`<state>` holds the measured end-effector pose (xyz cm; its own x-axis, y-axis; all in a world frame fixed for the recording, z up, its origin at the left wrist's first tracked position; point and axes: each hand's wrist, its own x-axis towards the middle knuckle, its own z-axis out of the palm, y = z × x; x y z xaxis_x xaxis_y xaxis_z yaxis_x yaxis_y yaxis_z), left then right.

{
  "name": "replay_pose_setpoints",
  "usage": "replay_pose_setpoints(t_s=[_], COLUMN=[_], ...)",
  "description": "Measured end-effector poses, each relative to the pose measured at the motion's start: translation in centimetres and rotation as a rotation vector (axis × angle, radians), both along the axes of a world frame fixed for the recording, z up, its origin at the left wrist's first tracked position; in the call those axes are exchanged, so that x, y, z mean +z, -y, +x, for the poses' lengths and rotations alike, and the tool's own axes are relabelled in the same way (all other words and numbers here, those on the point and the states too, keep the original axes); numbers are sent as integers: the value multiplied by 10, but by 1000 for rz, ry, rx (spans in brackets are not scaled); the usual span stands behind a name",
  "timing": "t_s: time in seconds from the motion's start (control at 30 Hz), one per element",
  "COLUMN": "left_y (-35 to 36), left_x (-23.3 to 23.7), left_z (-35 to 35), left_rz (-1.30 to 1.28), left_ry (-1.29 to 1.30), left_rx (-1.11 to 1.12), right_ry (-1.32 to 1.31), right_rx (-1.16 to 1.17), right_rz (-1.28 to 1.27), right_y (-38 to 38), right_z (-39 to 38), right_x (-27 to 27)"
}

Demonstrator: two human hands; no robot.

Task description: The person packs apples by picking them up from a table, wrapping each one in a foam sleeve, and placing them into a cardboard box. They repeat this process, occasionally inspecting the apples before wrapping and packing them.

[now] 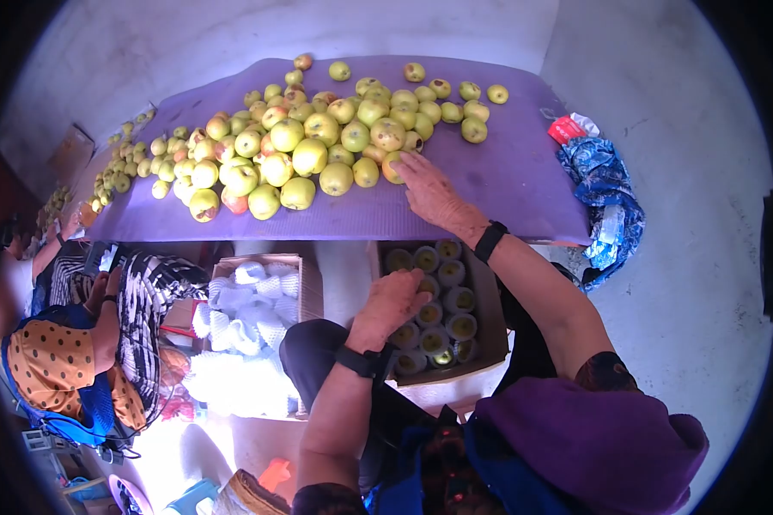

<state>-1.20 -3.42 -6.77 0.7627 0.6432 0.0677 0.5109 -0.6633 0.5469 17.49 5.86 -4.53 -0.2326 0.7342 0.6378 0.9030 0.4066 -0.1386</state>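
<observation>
A heap of yellow-green apples, some with brown or reddish patches, lies on the purple table cover. My right hand reaches to the near right edge of the heap, its fingers against one apple and partly covering it. Below the table edge, my left hand is over a cardboard box of apples in white foam nets. Its fingers are bent together, and whatever they may hold is hidden.
Left of my knee stands a carton full of white foam nets. A co-worker in a dotted top sits at the far left, near more apples. Blue patterned cloth hangs at the table's right end.
</observation>
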Motion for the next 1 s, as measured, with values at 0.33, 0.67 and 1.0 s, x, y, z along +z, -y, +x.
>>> replay_pose_setpoints(t_s=[0.33, 0.67, 1.0], left_y=[3, 0, -1], left_x=[7, 7, 11], left_z=[1, 1, 0], left_rz=[-17, -29, 30], left_ry=[-15, -82, -21], left_rx=[30, 59, 171], right_ry=[10, -158, -227], right_rx=[-119, -168, -210], right_rz=[-199, -190, -190], right_y=[0, 11, -5], right_z=[1, 0, -1], right_x=[17, 14, -2])
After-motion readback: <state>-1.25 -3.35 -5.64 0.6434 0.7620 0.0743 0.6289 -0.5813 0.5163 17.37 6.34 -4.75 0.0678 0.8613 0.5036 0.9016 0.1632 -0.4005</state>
